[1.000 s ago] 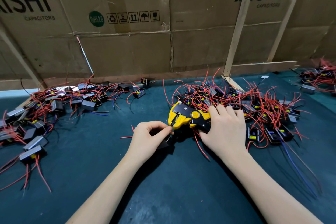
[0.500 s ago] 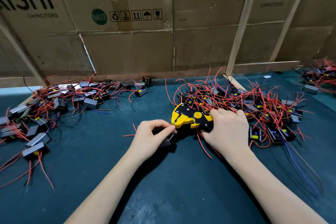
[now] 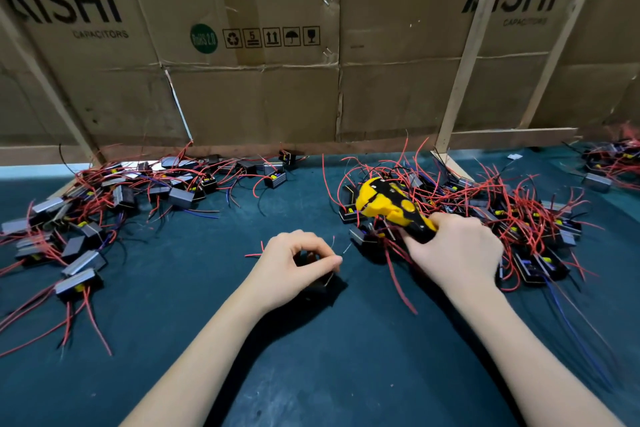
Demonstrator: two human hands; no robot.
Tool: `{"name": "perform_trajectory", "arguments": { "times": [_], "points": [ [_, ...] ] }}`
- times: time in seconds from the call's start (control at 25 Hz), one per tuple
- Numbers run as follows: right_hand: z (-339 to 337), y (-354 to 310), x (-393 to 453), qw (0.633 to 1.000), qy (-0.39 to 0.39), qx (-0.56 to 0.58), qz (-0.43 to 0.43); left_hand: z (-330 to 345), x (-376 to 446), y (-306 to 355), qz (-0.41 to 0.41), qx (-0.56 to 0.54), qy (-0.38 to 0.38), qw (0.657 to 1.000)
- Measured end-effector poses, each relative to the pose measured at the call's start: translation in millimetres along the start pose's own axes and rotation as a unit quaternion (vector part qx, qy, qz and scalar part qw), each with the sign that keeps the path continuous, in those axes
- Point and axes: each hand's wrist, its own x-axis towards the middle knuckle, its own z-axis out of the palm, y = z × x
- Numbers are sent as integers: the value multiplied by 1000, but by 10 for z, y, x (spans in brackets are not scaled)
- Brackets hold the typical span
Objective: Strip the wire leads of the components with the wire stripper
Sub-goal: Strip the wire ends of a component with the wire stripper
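- The left hand (image 3: 294,265) covers most of the black component (image 3: 317,284) it holds.
- The right hand (image 3: 457,250) hides the wire stripper (image 3: 391,204) handles.
- The far-right pile (image 3: 613,163) is cut off by the edge.

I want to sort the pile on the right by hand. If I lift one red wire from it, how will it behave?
The red wires look thin and curved, so one would probably flop and bend. They cross each other in the right pile, so neighbours may snag and drag along. The attached black components would likely dangle.
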Motion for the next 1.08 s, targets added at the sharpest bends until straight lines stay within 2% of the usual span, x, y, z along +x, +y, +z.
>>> {"name": "perform_trajectory", "arguments": {
  "times": [0.04, 0.16, 0.2, 0.24, 0.32, 0.4, 0.48, 0.6, 0.68, 0.76, 0.84, 0.96, 1.08],
  "points": [
    [4, 61, 14, 1000, 15, 11, -1, 7, -12, 17, 3, 12, 21, 1000],
    [53, 139, 2, 999, 19, 29, -12, 61, 7, 44, -14, 60, 147, 987],
    [63, 129, 4, 999, 15, 38, -7, 68, 15, 51, -19, 42, 162, 986],
    [64, 112, 7, 999, 13, 47, -2, 60, 17, 62, -23, -4, 146, 989],
    [28, 100, 8, 998, 16, 67, 3, 52, -8, 78, -11, -120, 56, 991],
    [-21, 102, 4, 995, 37, 95, 5, -5, 15, 49, 13, -100, 51, 994],
    [-85, 100, 7, 987, 65, 148, 22, -157, 68, -32, 15, -18, 155, 988],
    [-190, 119, 43, 946, 95, 305, 58, -559, 100, -304, -42, 114, 342, 932],
    [-268, 115, 30, 897, 107, 427, 50, -850, 61, -520, -118, 189, 389, 894],
    [-312, 102, 13, 818, 73, 569, 26, -1021, 47, -685, -184, 255, 366, 876],
    [-360, 40, -20, 734, -16, 679, -2, -1069, 47, -826, -219, 353, 300, 859],
    [-417, -86, -57, 591, -199, 782, 9, -1042, 54, -963, -254, 455, 196, 831],
    [-424, -207, -147, 467, -354, 809, 43, -1034, 48, -1006, -280, 469, 179, 818]
  ]
}}
